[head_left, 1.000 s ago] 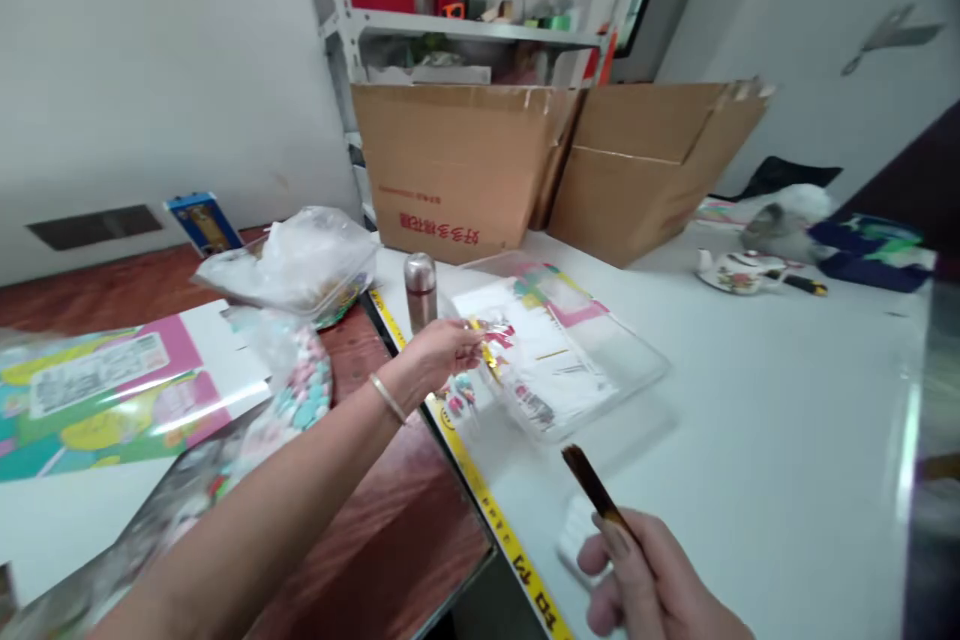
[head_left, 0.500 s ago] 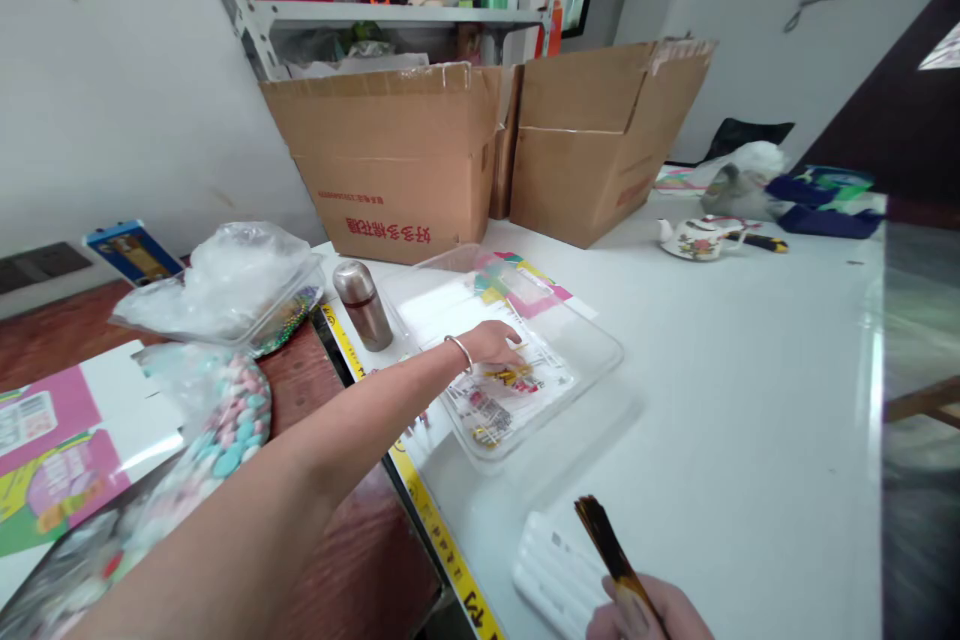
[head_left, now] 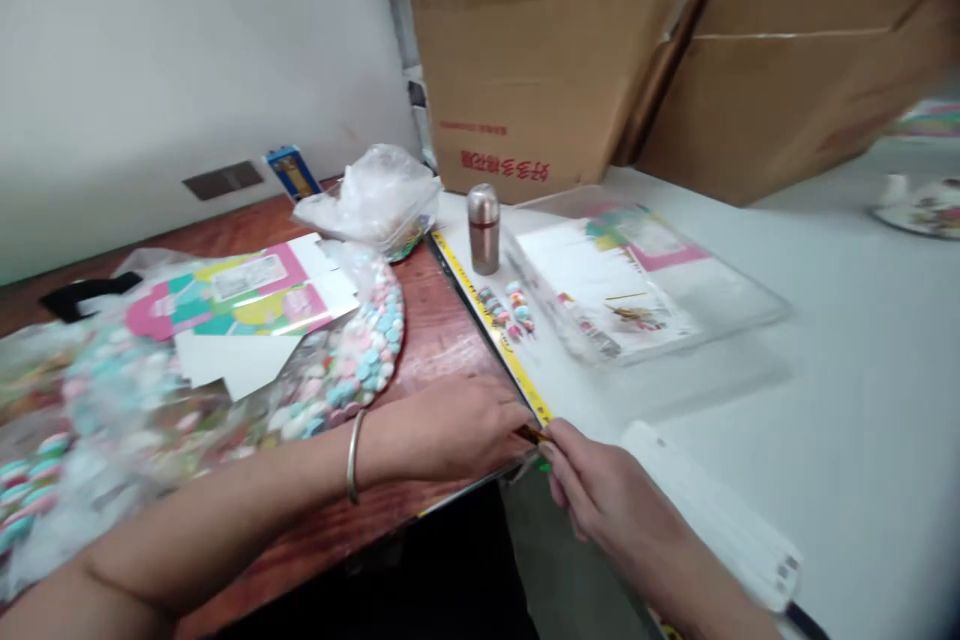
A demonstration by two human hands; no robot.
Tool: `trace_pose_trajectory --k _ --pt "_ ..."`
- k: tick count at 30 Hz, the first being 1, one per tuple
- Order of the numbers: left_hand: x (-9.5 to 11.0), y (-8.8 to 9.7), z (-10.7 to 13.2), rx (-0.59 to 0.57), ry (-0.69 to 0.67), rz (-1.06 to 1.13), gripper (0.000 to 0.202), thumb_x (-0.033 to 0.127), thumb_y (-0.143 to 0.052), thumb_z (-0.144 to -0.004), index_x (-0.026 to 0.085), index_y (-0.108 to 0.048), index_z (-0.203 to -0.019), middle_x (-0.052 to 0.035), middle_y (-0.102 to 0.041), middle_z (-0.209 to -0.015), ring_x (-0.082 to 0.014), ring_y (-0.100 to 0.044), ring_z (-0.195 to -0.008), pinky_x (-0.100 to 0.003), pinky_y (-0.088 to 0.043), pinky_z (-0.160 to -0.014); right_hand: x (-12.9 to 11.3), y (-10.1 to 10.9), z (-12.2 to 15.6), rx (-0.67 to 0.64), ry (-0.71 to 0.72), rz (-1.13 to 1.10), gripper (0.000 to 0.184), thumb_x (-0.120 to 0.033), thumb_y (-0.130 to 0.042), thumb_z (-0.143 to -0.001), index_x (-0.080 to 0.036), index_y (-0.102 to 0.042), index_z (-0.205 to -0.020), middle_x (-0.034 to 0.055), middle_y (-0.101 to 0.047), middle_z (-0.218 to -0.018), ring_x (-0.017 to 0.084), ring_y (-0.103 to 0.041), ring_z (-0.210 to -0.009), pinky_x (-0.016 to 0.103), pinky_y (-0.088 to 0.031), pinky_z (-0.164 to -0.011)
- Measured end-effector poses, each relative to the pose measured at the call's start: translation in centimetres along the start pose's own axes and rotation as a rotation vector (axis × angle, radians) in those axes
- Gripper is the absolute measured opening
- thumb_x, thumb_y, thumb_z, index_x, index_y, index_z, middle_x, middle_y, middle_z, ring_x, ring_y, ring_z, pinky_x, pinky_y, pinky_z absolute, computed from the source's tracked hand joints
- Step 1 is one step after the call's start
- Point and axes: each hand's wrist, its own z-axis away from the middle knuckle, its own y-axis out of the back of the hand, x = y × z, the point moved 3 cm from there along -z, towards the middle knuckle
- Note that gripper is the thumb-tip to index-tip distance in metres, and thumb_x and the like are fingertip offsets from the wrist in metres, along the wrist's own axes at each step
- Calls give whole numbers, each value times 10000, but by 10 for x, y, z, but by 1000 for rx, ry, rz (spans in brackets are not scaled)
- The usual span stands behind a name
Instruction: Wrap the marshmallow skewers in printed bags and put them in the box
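Note:
Both hands meet above the seam between the red-brown table and the white table. My right hand (head_left: pixel 600 480) is closed on a bundle of thin gold-brown strips (head_left: pixel 532 434), of which only a short length shows. My left hand (head_left: pixel 457 425), with a bangle at the wrist, has its fingers closed at the bundle's other end and hides most of it. Beyond them, a clear plastic tray (head_left: pixel 720 350) holds printed sheets and a few loose gold strips (head_left: pixel 637 313). Skewered coloured candies (head_left: pixel 517 305) lie just left of the tray.
A metal flask (head_left: pixel 484 235) stands behind the candies. Large cardboard boxes (head_left: pixel 525 90) stand at the back. Bagged pink and blue marshmallows (head_left: pixel 367 360) and printed cards (head_left: pixel 247 285) cover the left table. A white power strip (head_left: pixel 712 510) lies right of my right hand.
My left hand has left the tray and come back to my right hand at the table seam. The bundle is now between both hands. The view has swung left and down.

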Motion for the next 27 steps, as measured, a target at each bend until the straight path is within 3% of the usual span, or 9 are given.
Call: trace_pose_trajectory --k 3,11,15,18,23,27 --pt "-17 -10 42 -41 -25 -247 119 170 -561 -838 216 -670 -854 -62 -699 -790 -207 -630 -689 -287 -413 -620 -20 -27 -11 0 130 171 266 -295 -276 -938 -243 -455 -749 -3 -587 -606 152 -537 -518 259 -300 -520" --pt "-51 -23 115 25 265 -448 113 186 -446 -891 175 -555 -916 -72 -675 -851 -210 -618 -739 -290 -422 -622 -57 -90 -27 59 179 582 203 -187 -410 -934 -209 -539 -778 25 -692 -677 186 -659 -580 286 -198 -511" --pt "-69 -39 130 176 436 -431 97 175 -439 -890 169 -536 -887 -66 -662 -822 -190 -597 -675 -292 -420 -603 -67 -125 -37 199 175 659 162 -85 -474 -872 -193 -551 -778 29 -686 -632 175 -644 -529 280 -183 -489" --pt "-85 -49 133 319 554 -361 187 164 -364 -930 173 -530 -844 -58 -649 -784 -176 -582 -654 -288 -424 -606 -68 -145 -49 233 203 659 166 -85 -460 -881 -179 -560 -788 43 -677 -628 163 -624 -519 272 -210 -489" --pt "-98 -46 136 434 528 -324 241 133 -323 -938 161 -560 -901 -81 -654 -881 -197 -603 -786 -323 -467 -719 -62 -146 -76 217 367 619 193 -129 -438 -913 -180 -604 -828 50 -693 -763 163 -630 -672 260 -322 -596" --pt "-97 -42 143 496 474 -154 219 253 -435 -935 172 -565 -1091 -96 -669 -1029 -223 -617 -934 -358 -467 -825 -57 -135 -96 142 545 587 164 -176 -496 -913 -208 -656 -933 63 -696 -997 189 -612 -911 284 -378 -773"
